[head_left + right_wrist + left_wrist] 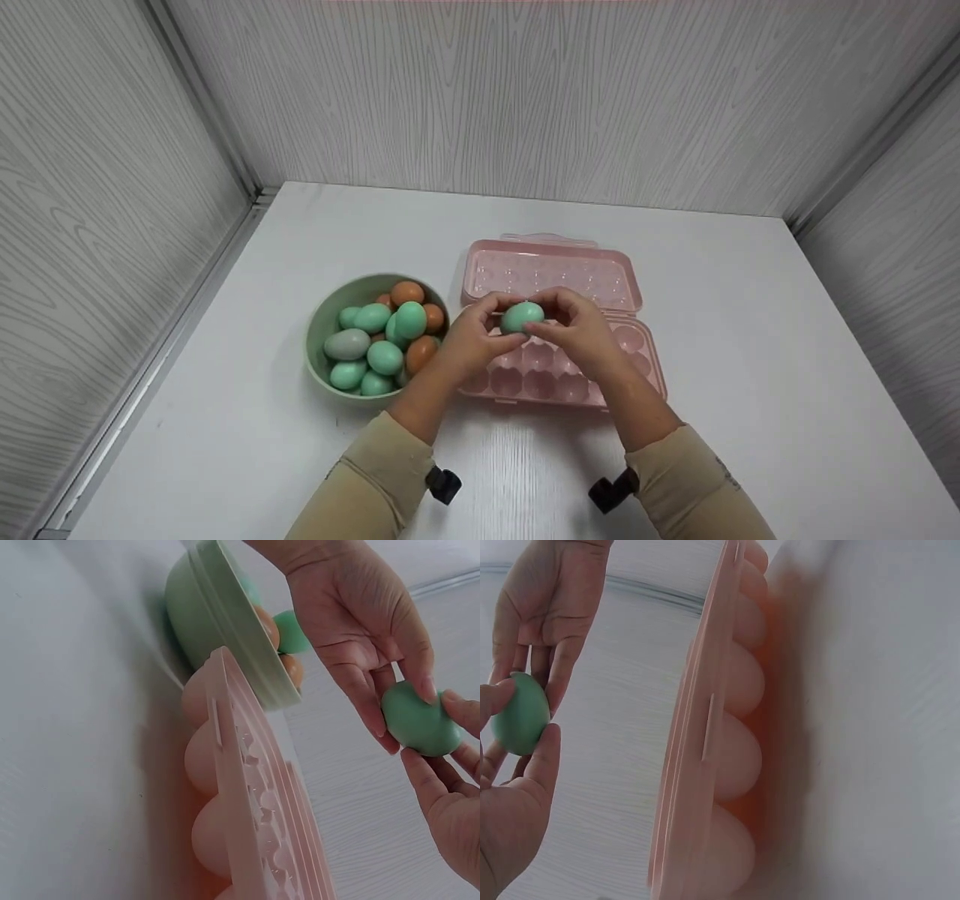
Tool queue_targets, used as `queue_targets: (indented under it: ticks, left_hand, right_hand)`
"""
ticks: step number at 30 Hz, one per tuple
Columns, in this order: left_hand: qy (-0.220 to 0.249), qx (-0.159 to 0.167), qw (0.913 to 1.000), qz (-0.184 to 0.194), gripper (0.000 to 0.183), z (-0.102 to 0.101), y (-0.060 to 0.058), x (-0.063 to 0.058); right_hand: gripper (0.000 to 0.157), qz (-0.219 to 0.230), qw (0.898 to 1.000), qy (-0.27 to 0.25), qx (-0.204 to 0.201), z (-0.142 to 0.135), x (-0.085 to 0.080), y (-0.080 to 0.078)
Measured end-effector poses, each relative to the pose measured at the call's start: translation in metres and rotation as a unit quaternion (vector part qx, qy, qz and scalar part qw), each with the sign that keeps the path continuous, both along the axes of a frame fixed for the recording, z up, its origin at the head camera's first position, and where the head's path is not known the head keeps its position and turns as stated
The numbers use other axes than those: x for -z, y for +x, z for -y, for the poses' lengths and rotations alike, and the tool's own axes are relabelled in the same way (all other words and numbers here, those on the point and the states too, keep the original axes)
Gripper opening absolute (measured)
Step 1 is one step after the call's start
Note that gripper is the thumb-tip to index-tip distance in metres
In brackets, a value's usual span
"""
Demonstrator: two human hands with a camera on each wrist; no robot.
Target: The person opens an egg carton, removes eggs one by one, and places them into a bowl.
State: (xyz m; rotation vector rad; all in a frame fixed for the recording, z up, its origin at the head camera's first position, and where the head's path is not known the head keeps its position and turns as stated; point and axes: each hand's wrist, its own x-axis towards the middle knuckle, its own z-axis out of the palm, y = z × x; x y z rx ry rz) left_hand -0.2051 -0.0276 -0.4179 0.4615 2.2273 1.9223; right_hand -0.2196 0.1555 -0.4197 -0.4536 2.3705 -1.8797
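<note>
Over the pink egg carton (541, 379), a green egg (523, 318) is held up between both hands. The left hand (471, 337) pinches it from the left side, its thumb below and fingers above. From the opposite side the right hand (585, 334) pinches the same egg with thumb and fingers. In the right wrist view the egg (420, 720) is clear of the carton, with fingertips of both hands on its shell. The carton lies open, its lid (555, 274) folded back; the cups that show hold no eggs, and the hands cover some others.
Left of the carton stands a light green bowl (319, 375) heaped with green eggs (385, 358), brown eggs (407, 292) and a greyish egg (347, 344). Its rim is close to the carton's left edge. Pale wood-grain panels (480, 97) enclose the white table (750, 360) at the back and sides.
</note>
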Motion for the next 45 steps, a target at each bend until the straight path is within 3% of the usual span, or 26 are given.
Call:
queue_targets:
  ticks: [3, 6, 9, 13, 16, 18, 24, 31, 36, 38, 41, 45]
  left_hand:
    - [-0.013, -0.002, 0.9999, 0.006, 0.043, 0.002, 0.007, -0.012]
    - [-0.018, 0.002, 0.9998, 0.009, 0.043, 0.005, 0.009, -0.014]
    - [-0.014, 0.009, 0.9999, -0.002, 0.043, 0.009, 0.008, -0.013]
    - [-0.002, 0.008, 0.9999, -0.010, 0.044, 0.017, 0.000, 0.001]
    - [0.000, -0.015, 0.9998, -0.013, 0.045, 0.026, -0.005, 0.010]
    - [0.003, -0.035, 0.9993, -0.007, 0.044, 0.032, -0.005, 0.010]
    - [-0.005, -0.069, 0.9976, -0.006, 0.043, 0.054, -0.003, 0.000]
    - [-0.032, -0.109, 0.9935, -0.009, 0.047, 0.081, -0.003, -0.011]
    - [-0.035, -0.133, 0.9905, 0.000, 0.050, 0.099, -0.003, -0.013]
    - [-0.026, -0.141, 0.9896, -0.012, 0.050, 0.107, -0.006, -0.008]
    - [-0.033, -0.157, 0.9869, -0.018, 0.050, 0.119, -0.006, -0.005]
    - [-0.074, -0.185, 0.9799, 0.003, 0.051, 0.134, -0.007, -0.001]
  right_hand:
    - [0.035, 0.000, 1.000, 0.012, -0.004, 0.001, 0.001, 0.000]
    - [0.034, 0.004, 1.000, 0.016, -0.008, 0.002, 0.000, 0.000]
    - [0.034, 0.003, 1.000, 0.012, -0.015, 0.001, -0.002, 0.000]
    - [0.034, 0.002, 1.000, -0.001, -0.018, -0.001, -0.005, 0.001]
    - [0.033, 0.005, 1.000, -0.013, -0.014, -0.004, -0.005, 0.000]
    - [0.031, 0.009, 1.000, -0.018, -0.011, -0.006, -0.006, -0.002]
    - [0.025, 0.019, 0.999, -0.027, -0.005, -0.011, -0.010, -0.004]
    - [0.024, 0.013, 1.000, -0.025, 0.008, -0.012, -0.027, 0.007]
    - [0.025, 0.015, 0.999, -0.050, 0.008, -0.020, -0.009, -0.004]
    - [0.026, 0.015, 0.998, -0.055, 0.009, -0.023, -0.002, -0.008]
    - [0.027, 0.013, 0.999, -0.050, 0.011, -0.025, -0.001, -0.008]
    - [0.027, 0.011, 0.999, -0.048, 0.011, -0.027, -0.001, -0.008]
